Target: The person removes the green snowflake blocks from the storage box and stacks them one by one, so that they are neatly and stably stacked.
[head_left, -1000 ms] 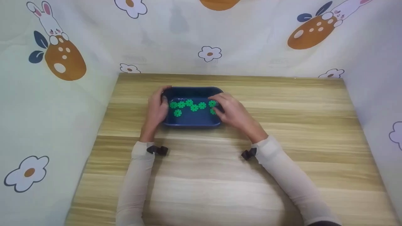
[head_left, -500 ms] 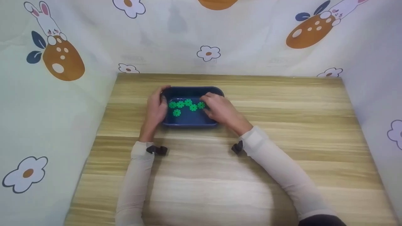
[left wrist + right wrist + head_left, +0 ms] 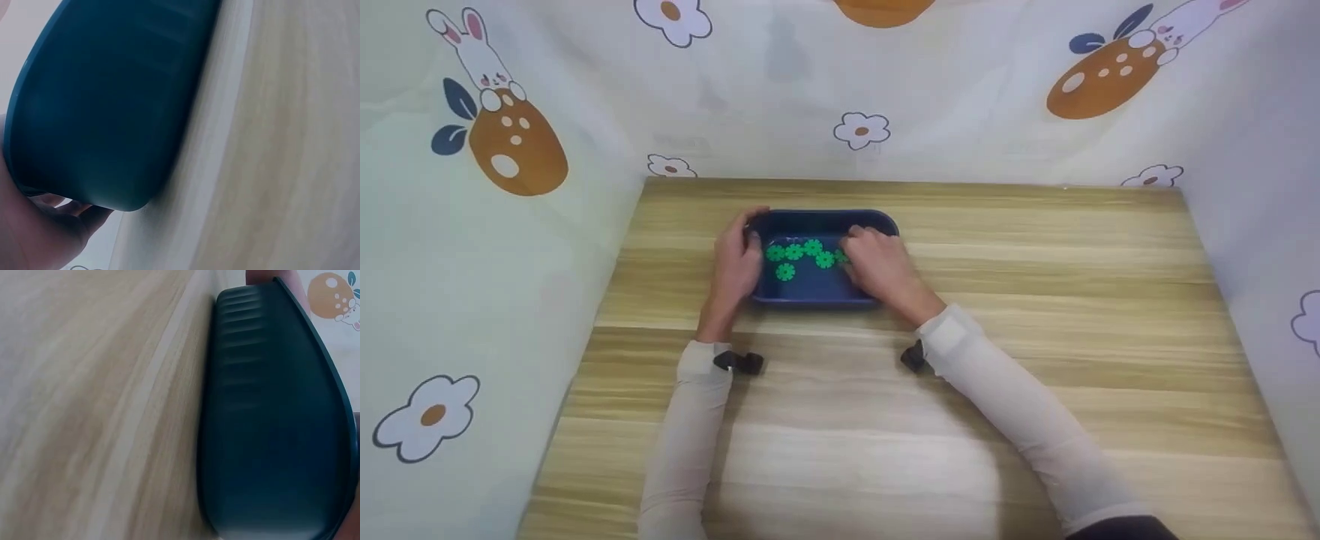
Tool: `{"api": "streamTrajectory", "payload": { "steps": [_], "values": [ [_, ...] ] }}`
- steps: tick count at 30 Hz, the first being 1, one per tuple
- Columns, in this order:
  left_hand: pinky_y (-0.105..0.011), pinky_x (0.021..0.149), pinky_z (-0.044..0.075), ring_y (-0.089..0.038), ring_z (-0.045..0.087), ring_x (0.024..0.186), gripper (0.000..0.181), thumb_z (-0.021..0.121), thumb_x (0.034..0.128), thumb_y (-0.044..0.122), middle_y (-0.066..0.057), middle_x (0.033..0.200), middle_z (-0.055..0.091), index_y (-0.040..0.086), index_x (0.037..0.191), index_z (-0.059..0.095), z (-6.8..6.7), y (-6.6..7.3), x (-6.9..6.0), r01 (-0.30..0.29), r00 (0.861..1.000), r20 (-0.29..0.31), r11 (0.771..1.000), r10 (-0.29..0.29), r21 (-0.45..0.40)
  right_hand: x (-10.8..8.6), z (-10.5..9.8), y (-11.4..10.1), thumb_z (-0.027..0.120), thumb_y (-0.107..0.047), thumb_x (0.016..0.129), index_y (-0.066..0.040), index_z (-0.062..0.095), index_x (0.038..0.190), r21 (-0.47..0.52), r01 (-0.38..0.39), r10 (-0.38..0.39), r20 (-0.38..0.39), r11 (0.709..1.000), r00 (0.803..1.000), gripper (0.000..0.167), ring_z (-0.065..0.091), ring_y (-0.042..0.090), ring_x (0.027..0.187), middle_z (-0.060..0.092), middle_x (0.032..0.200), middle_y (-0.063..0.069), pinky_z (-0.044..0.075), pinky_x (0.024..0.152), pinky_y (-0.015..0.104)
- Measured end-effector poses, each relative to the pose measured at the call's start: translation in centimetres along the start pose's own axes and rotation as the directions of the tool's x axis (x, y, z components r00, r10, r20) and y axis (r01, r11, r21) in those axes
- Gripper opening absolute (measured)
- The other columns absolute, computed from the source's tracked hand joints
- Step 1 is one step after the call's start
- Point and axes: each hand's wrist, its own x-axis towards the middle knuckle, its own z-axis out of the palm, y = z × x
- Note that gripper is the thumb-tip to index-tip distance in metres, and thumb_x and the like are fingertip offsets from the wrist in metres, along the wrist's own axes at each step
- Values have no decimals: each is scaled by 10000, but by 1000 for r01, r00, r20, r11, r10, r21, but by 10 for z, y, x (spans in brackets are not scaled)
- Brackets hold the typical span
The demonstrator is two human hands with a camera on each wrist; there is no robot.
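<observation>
Shift leftward inside blue tray [image 3: 817, 302] by right hand [image 3: 881, 266], now curled over green pieces [image 3: 825, 259], cannot tell whether pinching any; tray's left end gripped by left hand [image 3: 736, 264]; apparently working through them.

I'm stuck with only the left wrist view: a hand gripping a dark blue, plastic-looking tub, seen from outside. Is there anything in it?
Observer: Yes. In the head view, several small, bright green, flower-shaped pieces lie inside the dark blue, rectangular, plastic-looking tub.

Visitor: Oh, nice! And what is the person's other hand up to?

Observer: The bare right hand is over the right-hand part of the tub, its curled fingers partly covering one green piece. Whether they grip it, I can't tell.
</observation>
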Motion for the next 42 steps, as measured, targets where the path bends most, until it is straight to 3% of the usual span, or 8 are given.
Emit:
{"api": "streamTrajectory", "payload": {
  "steps": [8,21,28,31,36,42],
  "values": [
    [-447,1301,391,-265,554,1477,455,472,1044,-43,-110,1497,663,92,1438,656,-2,-1,-5,18,1000,-4,1000,-18,8,0,5,-2,753,-240,999,-90,795,1100,-24,-8,7,-9,1000,1000,186,743,323,968,749,1052,124,652,738,529],
    [-442,1303,386,-266,545,1484,474,464,1037,-43,-112,1509,654,101,1451,646,-3,2,-4,32,999,4,999,-32,27,2,3,0,788,-368,958,-47,749,1087,3,-26,26,16,1000,1000,348,740,322,945,738,1016,120,642,739,508],
    [-433,1308,376,-257,536,1495,462,466,1047,-25,-104,1509,652,97,1457,642,-1,2,-2,19,1000,5,999,-19,28,1,3,2,783,-334,936,-75,721,1012,47,-21,21,-17,999,1000,277,739,313,817,740,919,96,626,667,501],
    [-432,1312,370,-257,532,1498,459,470,1048,-23,-107,1510,651,95,1457,641,0,1,-1,23,1000,8,1000,-24,13,1,3,4,782,-340,938,-72,729,1059,76,-14,16,-24,997,1000,299,738,303,812,759,939,102,623,655,496],
    [-420,1315,365,-250,528,1505,464,474,1046,-38,-102,1514,652,93,1459,639,-1,2,-1,27,1000,13,1000,-27,-5,0,3,7,751,-329,953,-72,752,1266,159,29,-18,-66,987,998,405,752,295,906,775,1099,116,653,736,488],
    [-421,1318,362,-259,528,1506,472,473,1038,-50,-111,1515,652,84,1459,638,0,2,-1,26,1000,11,1000,-26,-14,-3,4,12,729,-270,969,-82,776,1258,339,110,-41,-204,934,978,348,726,207,907,751,1099,83,644,802,405]
  ]
}}
